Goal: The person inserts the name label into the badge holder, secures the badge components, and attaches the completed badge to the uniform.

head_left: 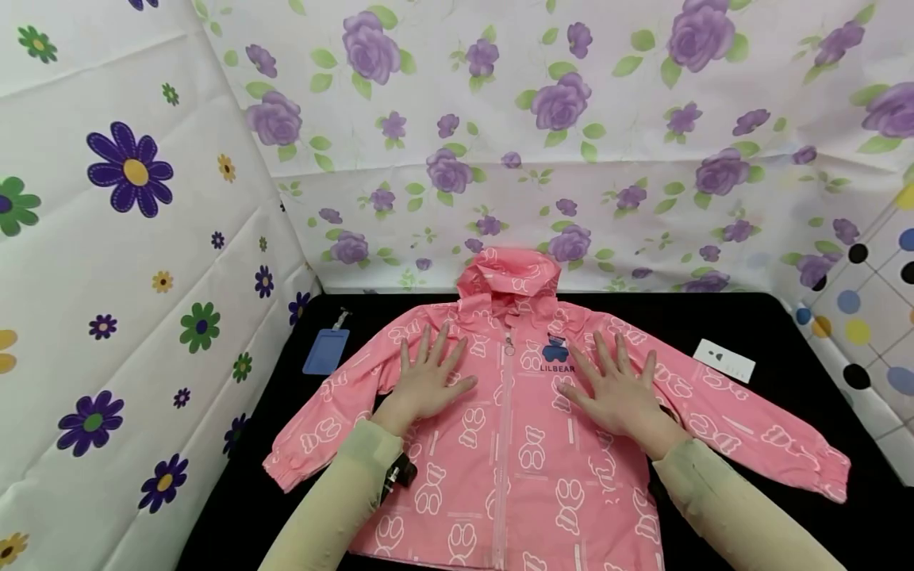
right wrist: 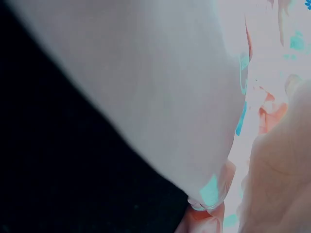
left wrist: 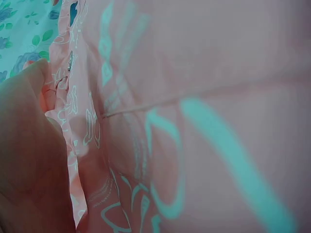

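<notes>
laid front up, hood (head_left: 508, 271) away and hem near, across a flat black cloth-like tabletop (head_left: 243, 500): a pink hooded zip-front jacket with white outlined bears (head_left: 524, 412)

over one half of its chest, a bare left hand (head_left: 424, 386), fingers straight and spread, gripping nothing; over the other half, just beside the dark blue bear badge with lettering (head_left: 554, 353), a bare right hand (head_left: 620, 396), likewise splayed and holding nothing; hard to tell from these angles how firmly pressed, if at all

likely trouble: bunching or skewing of the front panels (head_left: 457, 476), from palms pushing unevenly or dragging instead of gliding; a buckled line along the long pale pink zip (head_left: 503, 436), from sliding the two halves at different rates; creases trapped underneath, from smoothing the top layer alone; possible, too, a snag of the ring-shaped metal puller (head_left: 509, 347) on fingers, or a nudge to the white rectangular card (head_left: 724, 360) near the spread sleeve (head_left: 743, 424) by the right hand

in texture, thin and smooth, probably slippery, with soft folds; stiffer along the straight zip; gathered and ruffled at the elasticated-looking cuffs (head_left: 831, 476); rounded and slightly raised at the crumpled hood
</notes>
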Tool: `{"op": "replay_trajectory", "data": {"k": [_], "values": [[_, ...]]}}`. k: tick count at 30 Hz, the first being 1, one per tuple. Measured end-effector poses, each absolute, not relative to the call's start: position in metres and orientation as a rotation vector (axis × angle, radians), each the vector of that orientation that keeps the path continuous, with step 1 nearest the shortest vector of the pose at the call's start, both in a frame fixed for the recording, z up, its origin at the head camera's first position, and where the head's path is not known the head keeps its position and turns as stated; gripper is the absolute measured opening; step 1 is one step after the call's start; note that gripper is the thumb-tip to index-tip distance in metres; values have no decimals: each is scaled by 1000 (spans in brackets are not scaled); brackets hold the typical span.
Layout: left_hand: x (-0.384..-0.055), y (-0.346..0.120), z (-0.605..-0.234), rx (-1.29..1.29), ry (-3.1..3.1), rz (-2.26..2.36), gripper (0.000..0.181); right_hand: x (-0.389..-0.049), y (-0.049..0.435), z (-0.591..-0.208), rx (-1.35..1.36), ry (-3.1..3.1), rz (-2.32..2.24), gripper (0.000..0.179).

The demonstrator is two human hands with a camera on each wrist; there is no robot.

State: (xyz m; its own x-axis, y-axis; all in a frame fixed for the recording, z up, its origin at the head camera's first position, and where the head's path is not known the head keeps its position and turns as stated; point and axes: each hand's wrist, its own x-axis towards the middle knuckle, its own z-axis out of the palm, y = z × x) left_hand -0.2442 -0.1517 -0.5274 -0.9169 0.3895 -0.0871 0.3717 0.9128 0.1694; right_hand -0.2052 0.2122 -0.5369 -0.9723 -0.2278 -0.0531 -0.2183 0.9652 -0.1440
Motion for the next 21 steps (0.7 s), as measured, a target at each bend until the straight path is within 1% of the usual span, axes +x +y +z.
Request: {"op": "replay_trajectory", "data": {"k": [6,14,21], "values": [[-242,-152,-526,584,2952,228,88,-204,212,-537,-357,3056,-203,94],[-247,-154,-536,605,2951,247,89,-204,210,-536,-356,3078,-193,92],[-247,-153,-533,612,2941,259,87,-203,210,-536,-366,3086,-215,93]]}}
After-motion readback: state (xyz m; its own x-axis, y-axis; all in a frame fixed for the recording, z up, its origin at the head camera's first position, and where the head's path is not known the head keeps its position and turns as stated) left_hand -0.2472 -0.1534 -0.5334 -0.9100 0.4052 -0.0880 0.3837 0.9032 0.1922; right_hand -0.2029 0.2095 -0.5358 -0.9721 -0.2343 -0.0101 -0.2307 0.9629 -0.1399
